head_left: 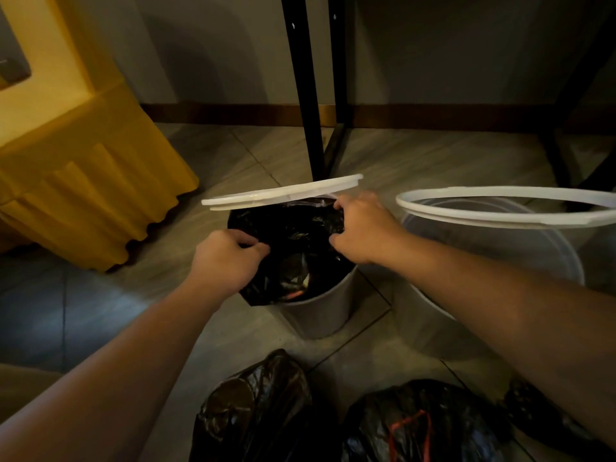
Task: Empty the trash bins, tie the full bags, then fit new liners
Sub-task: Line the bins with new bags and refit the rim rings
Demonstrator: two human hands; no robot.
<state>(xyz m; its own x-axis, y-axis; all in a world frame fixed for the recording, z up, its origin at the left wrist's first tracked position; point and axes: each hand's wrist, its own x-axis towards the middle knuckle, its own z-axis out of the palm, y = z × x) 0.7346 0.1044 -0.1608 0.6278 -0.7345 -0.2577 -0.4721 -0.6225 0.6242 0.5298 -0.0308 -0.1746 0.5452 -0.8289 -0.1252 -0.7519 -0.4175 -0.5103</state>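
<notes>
Clamped on the black liner [300, 248] inside the grey bin [320, 315] on the floor [383, 155]: fingers of the left hand [226, 258] at its near-left edge, of the right hand [363, 228] far-right, mouth lying between.

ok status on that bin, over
Left hand and right hand grip the black liner. Liner not yet out of the grey bin. White ring raised over far rim, beside right hand.

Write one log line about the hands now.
left hand: grips black liner | right hand: grips black liner | white ring: tilted above bin | full bags: on floor
</notes>
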